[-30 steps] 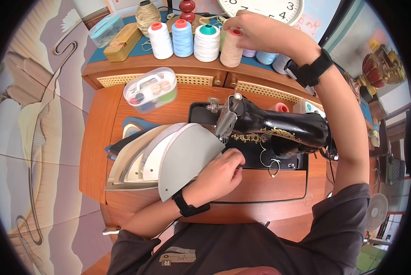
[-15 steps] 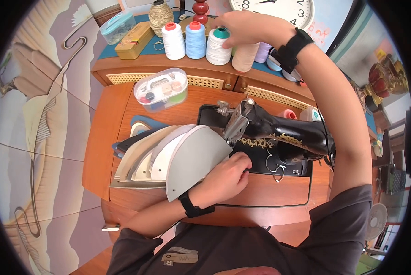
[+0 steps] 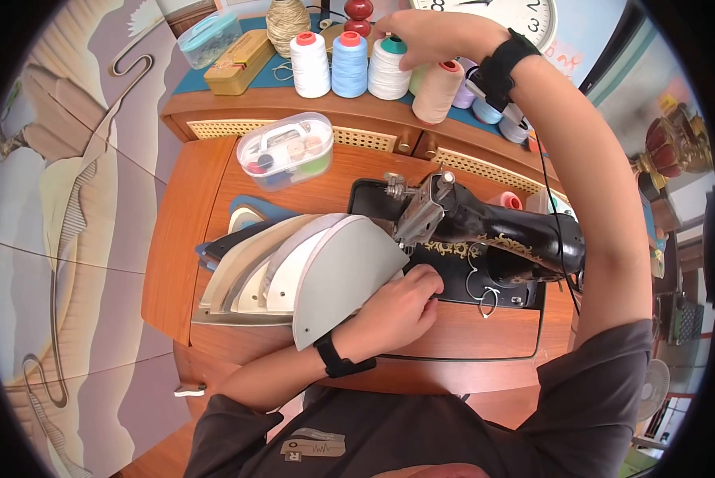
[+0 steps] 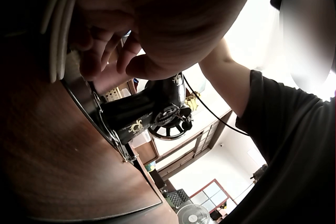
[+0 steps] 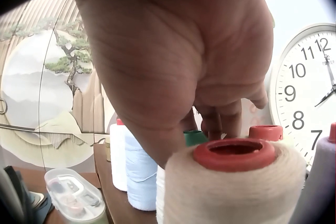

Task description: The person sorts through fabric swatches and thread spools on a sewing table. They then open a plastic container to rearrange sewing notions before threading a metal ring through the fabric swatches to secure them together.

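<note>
At least eight cones of thread (image 3: 349,72) stand along the far shelf (image 3: 238,105), with one cone of twine (image 3: 289,32), one gold tin (image 3: 238,62) and one blue-lidded box (image 3: 210,40) at far left. Nearer are one sewing machine (image 3: 493,219) and one handled plastic case (image 3: 286,151).

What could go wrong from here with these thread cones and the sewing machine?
Beige cone could topple: it stands near the shelf's front edge, right by the strapped right wrist, and a sideways pull might clip it.

Lifting the green-topped cone could bump its close neighbours; the right hand has little room.

The grey panel lies right against or beside the left hand; moving that arm may drag the stack.
</note>
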